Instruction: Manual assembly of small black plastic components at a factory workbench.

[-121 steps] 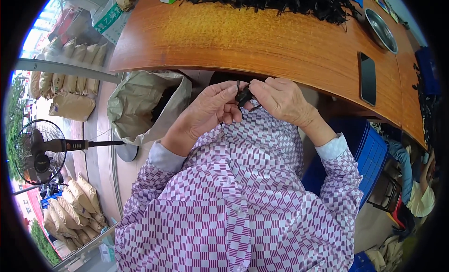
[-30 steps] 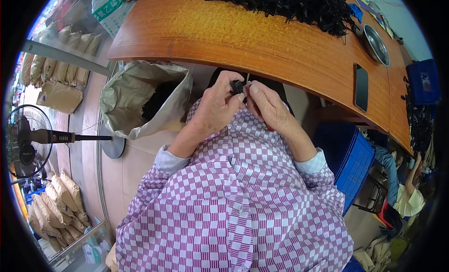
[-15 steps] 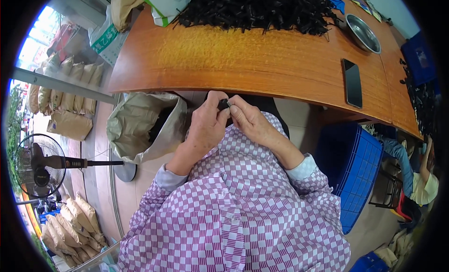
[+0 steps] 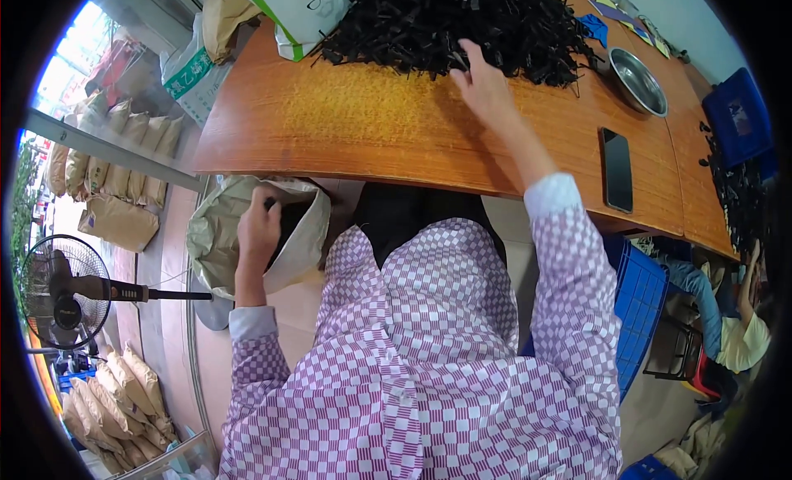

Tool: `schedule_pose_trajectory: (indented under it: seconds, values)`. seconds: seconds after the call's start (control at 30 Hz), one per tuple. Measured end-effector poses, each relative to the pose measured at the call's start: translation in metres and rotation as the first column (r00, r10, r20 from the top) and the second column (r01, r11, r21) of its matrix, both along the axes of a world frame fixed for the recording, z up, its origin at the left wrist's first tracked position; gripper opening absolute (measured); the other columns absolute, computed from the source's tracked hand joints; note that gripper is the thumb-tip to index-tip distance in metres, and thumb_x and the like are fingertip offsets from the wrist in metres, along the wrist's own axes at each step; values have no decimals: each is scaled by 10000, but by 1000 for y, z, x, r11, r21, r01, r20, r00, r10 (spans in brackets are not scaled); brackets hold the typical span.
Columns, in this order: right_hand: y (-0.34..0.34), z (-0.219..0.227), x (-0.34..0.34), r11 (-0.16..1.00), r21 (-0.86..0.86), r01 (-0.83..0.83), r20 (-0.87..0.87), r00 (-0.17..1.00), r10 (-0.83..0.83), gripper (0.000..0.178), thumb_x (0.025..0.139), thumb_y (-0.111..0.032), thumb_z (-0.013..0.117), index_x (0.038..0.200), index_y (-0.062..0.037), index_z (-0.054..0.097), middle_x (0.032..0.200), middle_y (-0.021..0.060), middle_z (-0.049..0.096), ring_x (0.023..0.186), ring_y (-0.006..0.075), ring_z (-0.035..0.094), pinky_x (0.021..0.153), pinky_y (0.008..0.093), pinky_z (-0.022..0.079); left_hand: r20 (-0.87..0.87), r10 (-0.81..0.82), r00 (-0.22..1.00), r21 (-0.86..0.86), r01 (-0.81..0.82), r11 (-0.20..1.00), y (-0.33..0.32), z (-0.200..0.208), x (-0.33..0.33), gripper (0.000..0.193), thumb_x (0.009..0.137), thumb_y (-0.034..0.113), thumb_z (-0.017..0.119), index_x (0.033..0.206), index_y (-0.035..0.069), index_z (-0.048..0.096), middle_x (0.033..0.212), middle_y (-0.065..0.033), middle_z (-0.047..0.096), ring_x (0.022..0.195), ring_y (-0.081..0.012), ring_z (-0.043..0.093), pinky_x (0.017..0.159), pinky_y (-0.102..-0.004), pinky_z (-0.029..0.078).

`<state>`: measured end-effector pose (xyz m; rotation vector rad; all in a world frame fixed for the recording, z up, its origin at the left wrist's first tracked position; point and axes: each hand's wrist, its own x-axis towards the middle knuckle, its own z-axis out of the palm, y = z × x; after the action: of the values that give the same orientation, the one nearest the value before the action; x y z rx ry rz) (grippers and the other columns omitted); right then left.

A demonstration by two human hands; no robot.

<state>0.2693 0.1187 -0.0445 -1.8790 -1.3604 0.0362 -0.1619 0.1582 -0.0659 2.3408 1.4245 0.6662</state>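
Note:
My left hand [image 4: 259, 229] is over the mouth of an off-white woven sack [image 4: 307, 245] that stands beside the table. Its fingers are closed on a small black plastic piece [image 4: 270, 203], whose exact kind I cannot make out. At the near edge of a big heap of small black plastic parts [image 4: 445, 26], my right hand [image 4: 488, 90] reaches across the wooden table [image 4: 330, 141]. Thumb and forefinger there are spread apart, and no part is seen held between them. More black parts show inside the sack, partly hidden by my left hand.
On the table are a phone [image 4: 616, 169], a metal bowl [image 4: 638, 82] and a white and green bag [image 4: 318, 14]. A blue crate [image 4: 639, 302] stands at right, a fan [image 4: 70, 290] at left. Another person [image 4: 738, 335] sits at far right.
Both hands were together before my body, holding a small black piece. Now they are apart: the left has moved over the sack with a piece, the right forward to the heap.

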Motion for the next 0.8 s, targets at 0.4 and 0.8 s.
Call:
schedule_pose_trajectory:
  seconds: [0.4, 0.8]
  values:
    - [52, 20, 30, 926, -377, 6, 301, 946, 116, 498, 888, -320, 585, 1306, -105, 421, 1009, 266, 637, 950, 447, 605, 826, 498, 489, -95, 110, 989, -221, -128, 967, 0, -72, -55, 187, 870, 159, 560, 1049, 121, 519, 865, -237, 629, 857, -436, 596, 734, -503, 453]
    - [12, -4, 40, 931, -255, -262, 0, 963, 271, 338, 919, -238, 567, 1194, -52, 504, 810, 159, 646, 648, 215, 621, 607, 336, 494, -151, -8, 988, -273, -34, 961, 5, -73, -50, 199, 872, 151, 555, 1064, 116, 518, 905, -227, 631, 895, -421, 594, 769, -484, 456]
